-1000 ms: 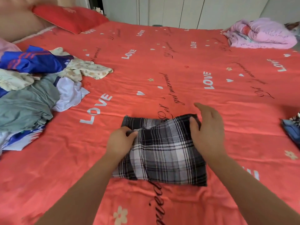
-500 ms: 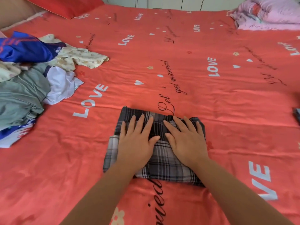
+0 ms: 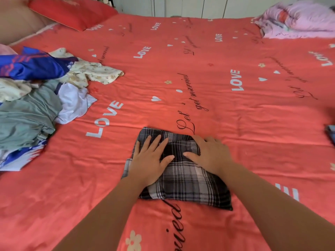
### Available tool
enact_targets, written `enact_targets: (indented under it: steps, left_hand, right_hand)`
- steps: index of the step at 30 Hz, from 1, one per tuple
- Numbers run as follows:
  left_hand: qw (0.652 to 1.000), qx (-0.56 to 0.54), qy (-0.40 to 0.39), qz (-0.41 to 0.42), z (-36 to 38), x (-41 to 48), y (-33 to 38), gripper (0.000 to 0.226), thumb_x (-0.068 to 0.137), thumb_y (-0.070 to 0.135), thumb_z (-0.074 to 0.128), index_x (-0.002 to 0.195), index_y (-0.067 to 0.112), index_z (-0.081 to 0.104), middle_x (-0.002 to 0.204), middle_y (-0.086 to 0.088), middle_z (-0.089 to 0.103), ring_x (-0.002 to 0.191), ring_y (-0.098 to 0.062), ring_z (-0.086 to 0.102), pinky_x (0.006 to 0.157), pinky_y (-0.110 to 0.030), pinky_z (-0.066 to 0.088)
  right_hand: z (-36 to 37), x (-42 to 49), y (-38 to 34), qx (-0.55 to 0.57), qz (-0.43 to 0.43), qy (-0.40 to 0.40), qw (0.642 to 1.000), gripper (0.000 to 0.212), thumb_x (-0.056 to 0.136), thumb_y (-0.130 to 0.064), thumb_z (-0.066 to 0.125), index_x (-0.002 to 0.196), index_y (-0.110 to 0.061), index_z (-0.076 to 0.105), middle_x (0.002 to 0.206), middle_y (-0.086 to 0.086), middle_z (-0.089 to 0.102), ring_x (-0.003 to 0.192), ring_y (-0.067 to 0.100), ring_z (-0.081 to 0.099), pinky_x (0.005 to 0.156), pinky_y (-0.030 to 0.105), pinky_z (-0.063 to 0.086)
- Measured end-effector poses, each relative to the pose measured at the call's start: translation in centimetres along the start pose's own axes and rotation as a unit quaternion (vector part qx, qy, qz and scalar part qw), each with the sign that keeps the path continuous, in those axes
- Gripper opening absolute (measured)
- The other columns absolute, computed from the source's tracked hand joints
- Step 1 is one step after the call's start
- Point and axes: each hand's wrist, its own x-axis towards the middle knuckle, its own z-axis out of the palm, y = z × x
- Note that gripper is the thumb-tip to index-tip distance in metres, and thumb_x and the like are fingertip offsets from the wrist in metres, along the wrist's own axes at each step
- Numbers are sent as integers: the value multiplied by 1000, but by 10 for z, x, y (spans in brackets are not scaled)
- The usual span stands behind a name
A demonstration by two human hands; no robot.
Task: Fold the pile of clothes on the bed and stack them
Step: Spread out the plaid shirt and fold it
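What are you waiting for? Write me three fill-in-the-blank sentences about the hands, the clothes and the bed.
1. The left hand and the right hand press flat on a folded ____ garment.
2. The unfolded pile of clothes lies on the person's ____ side.
3. The white word printed repeatedly on the red bedsheet is ____.

Missing words: plaid; left; LOVE

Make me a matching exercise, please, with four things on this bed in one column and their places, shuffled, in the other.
Things:
1. plaid garment
2. red pillow
3. pink quilt
4. unfolded pile

Places:
A. far right corner of the bed
B. pressed flat under the left hand and right hand
C. left edge
D. far left corner

Pairs: 1-B, 2-D, 3-A, 4-C.
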Motion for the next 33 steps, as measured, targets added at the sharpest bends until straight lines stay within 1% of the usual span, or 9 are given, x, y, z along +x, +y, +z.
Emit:
enact_targets:
  steps: [4, 9, 11, 14, 17, 20, 24, 30, 33]
  left_hand:
    - [982, -65, 175, -19, -21, -44, 10, 67, 81, 53, 27, 133, 15, 49, 137, -3, 50, 132, -24, 40, 109, -48, 24]
    - [928, -213, 295, -79, -43, -99, 15, 60, 83, 44, 45, 129, 6, 51, 127, -14, 56, 119, -30, 51, 102, -37, 36]
    - [896, -322, 281, -121, -47, -116, 31, 57, 89, 35, 56, 136, 6, 43, 135, -14, 49, 127, -26, 43, 105, -28, 28]
    - [861, -452, 155, -176, -32, -129, 68, 64, 90, 35, 54, 145, 15, 27, 148, -9, 33, 136, -21, 31, 112, -31, 23]
    - [902, -406, 69, -130, -12, -136, 100, 75, 84, 59, 49, 147, 30, 21, 150, -3, 32, 137, -20, 30, 113, -36, 26]
    - [933, -348, 30, -89, 0, -136, 119, 77, 85, 58, 49, 149, 33, 12, 154, -2, 17, 140, -19, 22, 113, -33, 23]
    - [946, -314, -3, -84, 8, -136, 127, 75, 88, 53, 48, 148, 32, 7, 156, -4, 5, 143, -20, 12, 113, -30, 19]
    - [956, -284, 7, -66, -9, -121, 137, 73, 92, 39, 51, 149, 12, 13, 155, -8, 11, 143, -22, 15, 113, -28, 16]
    - [958, -282, 36, -43, -31, -115, 156, 72, 92, 35, 53, 148, 9, 16, 152, -9, 19, 140, -22, 21, 113, -27, 18]
  right_hand:
    - [-38, -13, -5, -10, -28, -6, 1000, 48, 89, -55, 45, 113, -14, 55, 114, 8, 59, 105, 28, 55, 79, 32, 43]
    - [-85, -75, 8, 20, 82, 40, 996, 47, 94, -47, 39, 106, -7, 60, 115, 14, 61, 107, 31, 56, 79, 33, 43]
    - [-87, -115, 20, 56, 140, 66, 986, 45, 95, -44, 38, 103, -5, 60, 114, 16, 61, 105, 32, 57, 77, 34, 42]
    - [-53, -167, 33, 68, 201, 55, 976, 47, 94, -45, 38, 112, -5, 55, 119, 17, 58, 113, 31, 53, 91, 35, 40]
    - [-8, -192, 36, 185, 197, 69, 960, 58, 93, -44, 45, 139, -13, 32, 128, 18, 46, 120, 31, 45, 100, 35, 34]
    - [7, -200, 31, 349, 156, 158, 910, 65, 92, -36, 53, 147, -25, 22, 142, 16, 32, 133, 26, 31, 106, 28, 24]
    - [29, -193, 34, 267, 160, 107, 945, 57, 92, -44, 46, 145, -36, 24, 151, 14, 18, 138, 26, 26, 111, 33, 25]
    - [19, -177, 49, 192, 112, 87, 971, 52, 93, -7, 33, 142, -26, 34, 119, 16, 47, 102, 27, 47, 90, 27, 36]
    - [-2, -185, 63, 218, 110, 129, 961, 51, 91, -8, 30, 140, -22, 39, 118, 15, 45, 97, 28, 48, 91, 29, 39]
